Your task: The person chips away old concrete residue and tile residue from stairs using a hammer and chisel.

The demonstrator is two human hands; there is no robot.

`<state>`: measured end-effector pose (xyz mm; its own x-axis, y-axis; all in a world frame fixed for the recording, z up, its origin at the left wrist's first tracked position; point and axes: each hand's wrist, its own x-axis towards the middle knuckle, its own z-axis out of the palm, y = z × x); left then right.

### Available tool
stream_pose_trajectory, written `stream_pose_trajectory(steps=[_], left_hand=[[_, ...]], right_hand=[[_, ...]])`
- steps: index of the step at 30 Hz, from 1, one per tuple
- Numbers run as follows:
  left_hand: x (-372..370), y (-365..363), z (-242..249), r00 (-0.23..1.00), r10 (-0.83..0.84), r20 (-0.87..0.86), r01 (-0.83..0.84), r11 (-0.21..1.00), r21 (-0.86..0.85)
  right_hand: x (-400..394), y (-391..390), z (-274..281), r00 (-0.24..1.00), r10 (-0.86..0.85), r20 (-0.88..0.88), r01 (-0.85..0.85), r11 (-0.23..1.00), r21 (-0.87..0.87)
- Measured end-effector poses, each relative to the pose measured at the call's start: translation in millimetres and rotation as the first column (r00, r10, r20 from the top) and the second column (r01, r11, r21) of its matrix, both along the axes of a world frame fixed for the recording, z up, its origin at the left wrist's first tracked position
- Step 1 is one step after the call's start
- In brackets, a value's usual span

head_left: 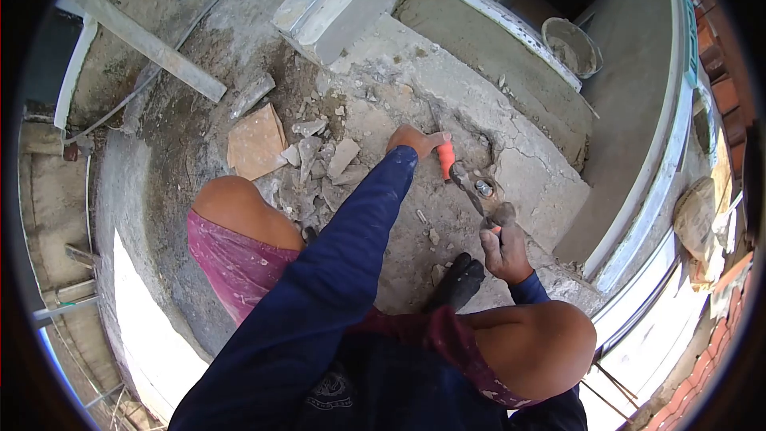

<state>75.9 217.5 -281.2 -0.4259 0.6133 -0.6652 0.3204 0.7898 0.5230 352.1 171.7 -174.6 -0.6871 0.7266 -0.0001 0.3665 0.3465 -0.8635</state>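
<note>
My left hand (411, 140) is closed around the upper end of a chisel with an orange-red grip (445, 161). Its thin metal shaft points away toward the broken edge of a concrete step (538, 179). In my right hand (504, 249) is a hammer, fingers wrapped around its handle. The dark hammer head (467, 187) lies right at the near end of the chisel's grip. Chipped, cracked concrete surrounds both tools.
Broken concrete chunks (319, 160) and a square tan tile (257, 144) lie left of my hands. A bucket (571, 48) stands on the upper ledge. A long board (148, 41) juts in from the upper left. My dark shoe (459, 281) is below the hammer.
</note>
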Motion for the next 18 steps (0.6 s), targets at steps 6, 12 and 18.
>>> stream_pose_trajectory(steps=[6,12,18], left_hand=[[2.3,-0.9,9.2,0.992,-0.012,-0.129,0.023,0.996,0.082],[-0.2,-6.6,5.3,0.996,-0.028,-0.088,0.027,1.000,-0.010],[-4.4,2.4,-23.2,0.987,-0.106,-0.123,0.111,0.993,0.037]], right_hand=[[-3.8,16.7,-3.1,0.974,-0.012,0.226,0.048,0.987,-0.153],[6.3,-1.0,-27.8,0.988,-0.023,0.154,0.030,0.998,-0.049],[-1.1,16.9,5.9,0.986,-0.034,0.162,0.058,0.987,-0.147]])
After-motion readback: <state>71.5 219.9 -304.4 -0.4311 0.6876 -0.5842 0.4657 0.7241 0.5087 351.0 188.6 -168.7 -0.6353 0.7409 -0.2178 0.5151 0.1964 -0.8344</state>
